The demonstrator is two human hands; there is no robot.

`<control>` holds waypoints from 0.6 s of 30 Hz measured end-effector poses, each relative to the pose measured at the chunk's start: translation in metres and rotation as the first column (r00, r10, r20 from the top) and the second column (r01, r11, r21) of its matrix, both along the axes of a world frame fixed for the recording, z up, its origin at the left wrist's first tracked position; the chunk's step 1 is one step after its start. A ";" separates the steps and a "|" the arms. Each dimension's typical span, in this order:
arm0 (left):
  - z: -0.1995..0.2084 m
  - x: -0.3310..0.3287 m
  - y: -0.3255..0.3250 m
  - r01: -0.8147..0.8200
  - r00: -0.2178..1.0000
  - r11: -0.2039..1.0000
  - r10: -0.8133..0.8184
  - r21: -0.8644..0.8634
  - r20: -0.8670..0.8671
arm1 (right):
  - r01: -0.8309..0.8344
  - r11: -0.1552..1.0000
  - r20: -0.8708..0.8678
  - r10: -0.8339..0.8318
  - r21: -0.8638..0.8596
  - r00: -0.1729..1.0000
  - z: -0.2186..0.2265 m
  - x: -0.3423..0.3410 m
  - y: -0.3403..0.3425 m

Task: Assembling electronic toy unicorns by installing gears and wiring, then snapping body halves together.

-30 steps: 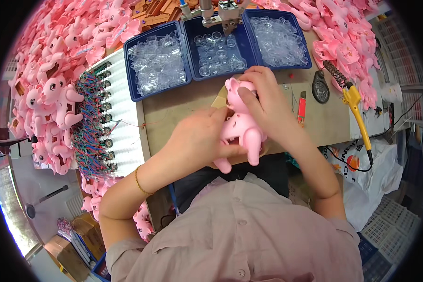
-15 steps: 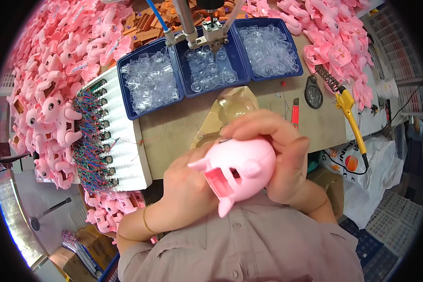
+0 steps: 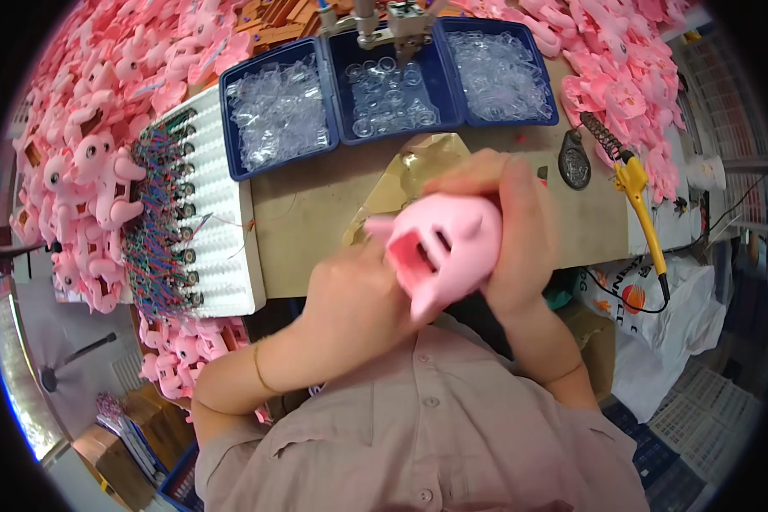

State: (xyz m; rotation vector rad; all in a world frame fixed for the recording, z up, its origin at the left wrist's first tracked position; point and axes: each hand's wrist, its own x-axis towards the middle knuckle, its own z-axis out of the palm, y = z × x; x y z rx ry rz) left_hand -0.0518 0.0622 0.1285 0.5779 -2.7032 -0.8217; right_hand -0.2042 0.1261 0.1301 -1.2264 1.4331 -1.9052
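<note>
Above the near edge of the bench, between my hands, is a pink plastic toy head (image 3: 473,258) with pointed ears, a square opening and narrow slots. My right hand (image 3: 525,235) wraps round its right side, fingers curled over the far side. On the other side my left hand (image 3: 354,294) presses against the toy, its fingers curled and mostly hidden underneath. Just beyond lies a yellowish clear plastic piece (image 3: 407,171), partly covered by my hands.
Three blue trays (image 3: 337,136) of clear plastic parts stand at the back, beneath a metal machine head (image 3: 410,26). Left are wired parts on a white foam tray (image 3: 239,247) and heaped pink toy parts (image 3: 77,188). A yellow soldering iron (image 3: 636,192) stands right.
Both hands and the toy head have moved up, away from my body. The toy is slightly turned, and the view has shifted a little.
</note>
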 end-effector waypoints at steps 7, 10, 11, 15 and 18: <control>0.021 0.011 -0.029 0.201 0.974 0.953 -0.218 0.227 0.054 | -0.285 0.893 0.123 0.258 0.349 0.958 0.015 -0.018 0.025; 0.019 0.031 -0.046 0.138 0.983 0.786 -0.034 0.603 -0.181 | -0.073 0.956 0.245 0.002 0.284 0.970 -0.002 -0.035 0.026; 0.016 0.039 -0.042 0.136 0.968 0.771 0.030 0.622 -0.249 | 0.017 0.978 0.290 -0.077 0.207 0.954 -0.010 -0.035 0.026; -0.010 0.041 0.003 -0.005 0.861 0.797 0.311 0.604 -0.404 | -0.043 0.992 0.321 0.004 0.115 0.947 -0.019 -0.016 0.024; -0.005 0.040 0.000 -0.054 0.815 0.880 0.311 0.471 -0.488 | -0.207 0.978 0.341 0.184 0.032 0.922 -0.026 -0.020 0.025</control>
